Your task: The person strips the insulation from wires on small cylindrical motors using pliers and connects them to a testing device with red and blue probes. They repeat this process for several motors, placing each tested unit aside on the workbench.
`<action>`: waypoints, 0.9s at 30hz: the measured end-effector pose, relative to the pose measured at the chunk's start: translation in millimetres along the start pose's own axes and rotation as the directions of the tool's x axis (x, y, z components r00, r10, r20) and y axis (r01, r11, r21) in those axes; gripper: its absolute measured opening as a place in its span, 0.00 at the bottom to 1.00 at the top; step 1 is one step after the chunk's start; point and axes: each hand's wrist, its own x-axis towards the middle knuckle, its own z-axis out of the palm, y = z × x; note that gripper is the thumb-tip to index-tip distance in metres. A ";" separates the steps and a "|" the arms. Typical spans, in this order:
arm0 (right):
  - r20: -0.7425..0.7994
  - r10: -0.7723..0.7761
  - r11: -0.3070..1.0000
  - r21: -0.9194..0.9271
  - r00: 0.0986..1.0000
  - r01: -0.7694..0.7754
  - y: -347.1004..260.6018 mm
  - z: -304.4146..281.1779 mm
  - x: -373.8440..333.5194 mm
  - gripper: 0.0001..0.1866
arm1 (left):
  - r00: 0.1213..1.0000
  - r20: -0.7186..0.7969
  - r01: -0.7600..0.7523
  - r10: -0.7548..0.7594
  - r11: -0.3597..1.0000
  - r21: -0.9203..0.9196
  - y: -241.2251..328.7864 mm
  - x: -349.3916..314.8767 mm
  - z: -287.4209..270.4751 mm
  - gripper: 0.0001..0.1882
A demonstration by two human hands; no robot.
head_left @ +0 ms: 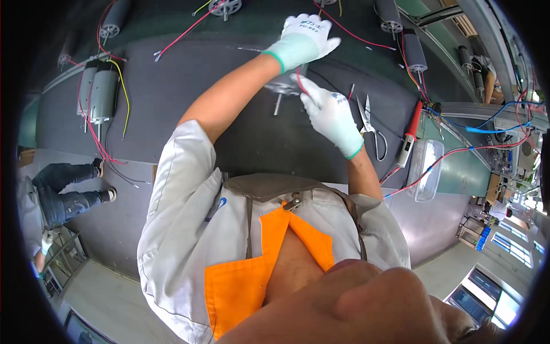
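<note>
My left hand [303,40], in a white glove with a pale green cuff, lies over the body of a motor, fingers curled down past it and thumb out to the right. Most of that motor is hidden under the hand. Its blurred round end plate [282,87] and thin shaft show below my wrist, pointing toward me. Just to the right, my right hand [332,114], gloved the same way, pinches a red wire [301,83] between thumb and forefinger beside the end plate. Scissors [369,123] with parted blades lie right of my right hand.
Two grey motors [103,92] stand left on the dark worktable [189,149]; more [413,50] line the far side, with loose wires. A red-handled tool [412,129] and a clear plastic box [427,172] are at the right. Another person [63,195] is on the far left.
</note>
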 end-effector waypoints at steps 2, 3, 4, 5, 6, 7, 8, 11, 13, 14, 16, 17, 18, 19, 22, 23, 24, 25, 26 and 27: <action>-0.035 0.077 0.992 -0.093 0.996 -0.080 -2.3 -4.9 5.3 0.22 | 0.932 0.342 0.041 -0.120 0.972 0.230 -0.1 18.2 -20.6 0.32; -0.060 0.088 0.982 -0.163 0.994 -0.097 -1.1 -2.9 8.0 0.24 | 0.937 0.329 0.056 -0.112 0.983 0.175 -15.1 20.2 -13.3 0.31; -0.084 0.094 0.966 -0.233 0.992 -0.111 0.9 -0.5 11.2 0.27 | 0.943 0.315 0.074 -0.109 0.990 0.119 -33.2 20.0 -6.3 0.31; -0.170 0.024 0.972 -0.225 0.985 -0.063 7.5 7.7 12.8 0.37 | 0.972 0.215 0.086 -0.097 0.994 0.061 -41.0 10.7 -4.1 0.27; -0.207 0.009 0.963 -0.262 0.978 -0.064 8.6 14.4 17.8 0.40 | 0.983 0.177 0.055 -0.043 0.997 -0.060 -51.6 2.2 -2.2 0.26; -0.241 -0.009 0.952 -0.298 0.970 -0.065 8.5 21.4 23.2 0.44 | 0.991 0.132 0.021 0.003 0.984 -0.179 -63.2 -7.3 1.1 0.25; -0.274 -0.028 0.939 -0.338 0.961 -0.068 9.0 26.1 27.0 0.47 | 0.996 0.078 -0.020 0.045 0.955 -0.297 -71.5 -17.3 4.5 0.24; -0.157 -0.079 0.921 -0.390 0.984 0.011 17.8 30.3 41.1 0.55 | 0.993 0.115 0.055 0.009 0.842 -0.536 -64.2 -73.5 -3.9 0.21; -0.144 -0.141 0.928 -0.365 0.980 0.080 26.7 39.2 40.3 0.51 | 0.997 0.055 -0.005 0.052 0.766 -0.642 -61.9 -104.7 -2.2 0.19; -0.112 -0.141 0.919 -0.385 0.984 0.088 25.9 40.1 38.0 0.47 | 0.999 0.004 -0.036 0.054 0.729 -0.684 -61.7 -119.1 -0.8 0.19; -0.051 -0.132 0.899 -0.426 0.990 0.098 23.3 36.3 31.5 0.39 | 0.996 -0.050 -0.088 0.075 0.671 -0.737 -62.8 -134.5 2.5 0.17; -0.036 -0.142 0.858 -0.503 0.989 0.105 22.8 31.0 28.5 0.26 | 0.994 -0.061 -0.107 0.093 0.654 -0.749 -64.6 -134.7 2.7 0.16; -0.030 -0.241 0.838 -0.511 0.970 0.192 28.8 24.8 25.5 0.14 | 0.990 -0.074 -0.132 0.116 0.640 -0.757 -66.1 -134.0 2.4 0.16; 0.019 -0.208 0.829 -0.527 0.978 0.186 29.3 20.1 19.0 0.10 | 0.975 -0.142 -0.222 0.171 0.718 -0.660 -65.9 -135.0 1.8 0.14; 0.108 -0.139 0.791 -0.586 0.984 0.176 11.3 1.6 10.3 0.04 | 0.981 -0.057 -0.179 0.183 0.771 -0.611 -56.2 -131.0 -4.3 0.13; 0.114 -0.138 0.785 -0.593 0.984 0.178 8.9 -1.3 6.6 0.04 | 0.976 -0.059 -0.203 0.211 0.767 -0.609 -56.1 -129.4 -3.4 0.13; 0.120 -0.137 0.779 -0.600 0.983 0.182 6.3 -4.7 2.9 0.04 | 0.969 -0.061 -0.226 0.238 0.762 -0.606 -57.3 -128.1 -1.1 0.13; 0.102 -0.136 0.769 -0.617 0.985 0.170 3.0 -9.4 -0.6 0.04 | 0.962 -0.064 -0.248 0.264 0.757 -0.604 -58.1 -128.1 -0.7 0.14; 0.088 -0.137 0.761 -0.629 0.987 0.161 0.2 -13.9 -3.5 0.05 | 0.968 -0.078 -0.229 0.238 0.722 -0.653 -58.6 -130.4 -2.7 0.15; 0.074 -0.139 0.753 -0.640 0.988 0.154 -2.4 -19.6 -6.3 0.05 | 0.974 -0.090 -0.211 0.209 0.683 -0.699 -59.4 -133.9 -5.4 0.16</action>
